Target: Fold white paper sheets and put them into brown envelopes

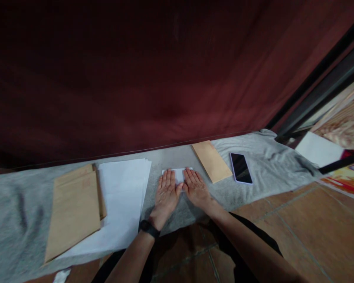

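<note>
A small folded white paper (179, 175) lies on the grey cloth in front of me, mostly covered by my hands. My left hand (167, 192) presses flat on its left part, fingers stretched forward. Flat on the right part rests my right hand (197, 189), also with fingers extended. The two thumbs nearly meet over the paper's near edge. To the right of my right hand is a brown envelope (212, 161), lying flat at a slant. A stack of white paper sheets (124, 188) lies to the left of my left hand.
Several larger brown envelopes (73, 208) partly overlap the white sheets at the left. A phone (241, 168) with a dark screen lies right of the small envelope. Grey cloth (271, 169) covers the narrow surface. Behind it rises a dark red curtain-like backdrop (165, 78). Tiled floor (327, 224) shows below.
</note>
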Motion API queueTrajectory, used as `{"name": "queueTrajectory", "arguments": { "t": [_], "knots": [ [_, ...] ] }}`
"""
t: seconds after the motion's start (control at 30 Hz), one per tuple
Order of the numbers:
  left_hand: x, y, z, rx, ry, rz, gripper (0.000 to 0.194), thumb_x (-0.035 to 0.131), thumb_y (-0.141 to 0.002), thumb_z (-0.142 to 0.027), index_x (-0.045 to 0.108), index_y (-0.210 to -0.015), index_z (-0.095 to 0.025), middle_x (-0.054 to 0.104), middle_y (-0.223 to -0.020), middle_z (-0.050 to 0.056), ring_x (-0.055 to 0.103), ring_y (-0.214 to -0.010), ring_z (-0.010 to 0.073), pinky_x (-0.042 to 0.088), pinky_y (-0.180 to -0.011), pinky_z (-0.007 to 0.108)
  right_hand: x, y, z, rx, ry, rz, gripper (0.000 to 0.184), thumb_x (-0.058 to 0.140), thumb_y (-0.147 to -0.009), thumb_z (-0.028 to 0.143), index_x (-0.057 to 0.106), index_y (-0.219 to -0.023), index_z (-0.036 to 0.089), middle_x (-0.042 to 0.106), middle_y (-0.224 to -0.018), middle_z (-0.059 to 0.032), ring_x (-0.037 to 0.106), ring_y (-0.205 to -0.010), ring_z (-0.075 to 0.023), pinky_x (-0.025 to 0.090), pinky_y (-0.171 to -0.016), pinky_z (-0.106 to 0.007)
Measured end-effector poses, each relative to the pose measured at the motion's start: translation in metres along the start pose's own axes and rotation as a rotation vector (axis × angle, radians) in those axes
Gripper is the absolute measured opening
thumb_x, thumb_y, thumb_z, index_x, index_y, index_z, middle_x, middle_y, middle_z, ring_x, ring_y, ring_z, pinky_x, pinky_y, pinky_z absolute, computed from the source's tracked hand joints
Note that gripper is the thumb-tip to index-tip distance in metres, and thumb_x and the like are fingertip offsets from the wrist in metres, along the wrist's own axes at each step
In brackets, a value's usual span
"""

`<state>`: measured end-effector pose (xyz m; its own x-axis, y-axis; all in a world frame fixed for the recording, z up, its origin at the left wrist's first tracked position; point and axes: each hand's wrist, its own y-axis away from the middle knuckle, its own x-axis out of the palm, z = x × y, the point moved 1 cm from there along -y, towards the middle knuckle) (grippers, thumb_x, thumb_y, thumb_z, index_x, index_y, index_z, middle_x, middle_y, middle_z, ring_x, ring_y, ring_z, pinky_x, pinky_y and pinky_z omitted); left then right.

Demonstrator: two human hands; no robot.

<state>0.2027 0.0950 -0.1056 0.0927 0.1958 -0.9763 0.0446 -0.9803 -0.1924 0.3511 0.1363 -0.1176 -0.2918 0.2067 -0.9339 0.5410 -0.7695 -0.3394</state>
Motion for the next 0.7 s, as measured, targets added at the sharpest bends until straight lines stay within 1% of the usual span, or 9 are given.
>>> {"name": "queueTrajectory", "arguments": {
  "t": [0.17,0.27,0.37,0.47,0.53,0.63,0.7],
  "knots": [
    [0.001,0.000,0.003,-0.012,-0.030,0.012,0.066,0.030,-0.101,-0.044,0.032,-0.152,-0.002,0.031,-0.160,0.019,0.025,-0.150,0.0284,0.023,-0.123,0.045,-0.001,0.004,-0.011,0.043,-0.008,-0.014,0.060,0.036,-0.105,0.041,0.036,-0.152,0.006,0.040,-0.155,-0.0175,0.035,-0.146,-0.0265,0.029,-0.119,-0.046],
    [-0.001,0.000,0.001,-0.025,-0.037,0.023,0.069,0.033,-0.100,-0.047,0.032,-0.152,-0.002,0.030,-0.160,0.020,0.025,-0.150,0.0291,0.022,-0.123,0.046,-0.002,0.008,-0.019,0.057,0.001,-0.015,0.061,0.037,-0.105,0.044,0.036,-0.152,0.006,0.040,-0.155,-0.0167,0.036,-0.145,-0.0268,0.030,-0.118,-0.045],
    [-0.004,0.000,-0.001,-0.025,-0.038,0.017,0.076,0.034,-0.098,-0.056,0.032,-0.152,-0.002,0.031,-0.160,0.021,0.025,-0.151,0.0299,0.023,-0.123,0.047,-0.006,0.009,-0.023,0.065,0.014,-0.011,0.061,0.038,-0.105,0.043,0.037,-0.151,0.004,0.039,-0.156,-0.0174,0.036,-0.145,-0.0275,0.031,-0.118,-0.045],
    [-0.005,0.001,-0.002,-0.031,-0.032,-0.005,0.079,0.033,-0.097,-0.060,0.032,-0.152,-0.004,0.032,-0.159,0.020,0.024,-0.151,0.0298,0.022,-0.123,0.048,-0.013,0.010,-0.020,0.073,0.009,-0.004,0.059,0.036,-0.105,0.039,0.037,-0.151,0.002,0.039,-0.155,-0.0189,0.034,-0.146,-0.0284,0.031,-0.118,-0.047],
    [-0.004,0.002,-0.003,-0.036,-0.025,-0.005,0.076,0.034,-0.097,-0.057,0.032,-0.153,-0.005,0.032,-0.160,0.019,0.024,-0.151,0.0294,0.022,-0.123,0.047,-0.017,0.011,-0.013,0.015,-0.022,0.015,0.057,0.033,-0.106,0.037,0.036,-0.152,0.004,0.038,-0.156,-0.0169,0.033,-0.147,-0.0269,0.030,-0.119,-0.047],
    [-0.003,0.002,-0.002,-0.034,-0.014,0.004,0.072,0.036,-0.098,-0.050,0.030,-0.154,-0.005,0.030,-0.161,0.019,0.024,-0.151,0.0287,0.021,-0.123,0.046,-0.019,0.017,-0.002,-0.109,-0.083,0.037,0.055,0.031,-0.106,0.037,0.033,-0.154,0.010,0.037,-0.158,-0.0123,0.032,-0.147,-0.0227,0.029,-0.120,-0.044],
    [-0.003,0.001,-0.001,-0.034,-0.008,-0.001,0.069,0.035,-0.099,-0.046,0.029,-0.154,-0.005,0.029,-0.161,0.019,0.025,-0.151,0.0282,0.021,-0.123,0.047,-0.017,0.022,0.001,-0.138,-0.092,0.032,0.056,0.031,-0.106,0.038,0.032,-0.155,0.011,0.037,-0.158,-0.0126,0.031,-0.148,-0.0224,0.029,-0.121,-0.044]
  ]
}}
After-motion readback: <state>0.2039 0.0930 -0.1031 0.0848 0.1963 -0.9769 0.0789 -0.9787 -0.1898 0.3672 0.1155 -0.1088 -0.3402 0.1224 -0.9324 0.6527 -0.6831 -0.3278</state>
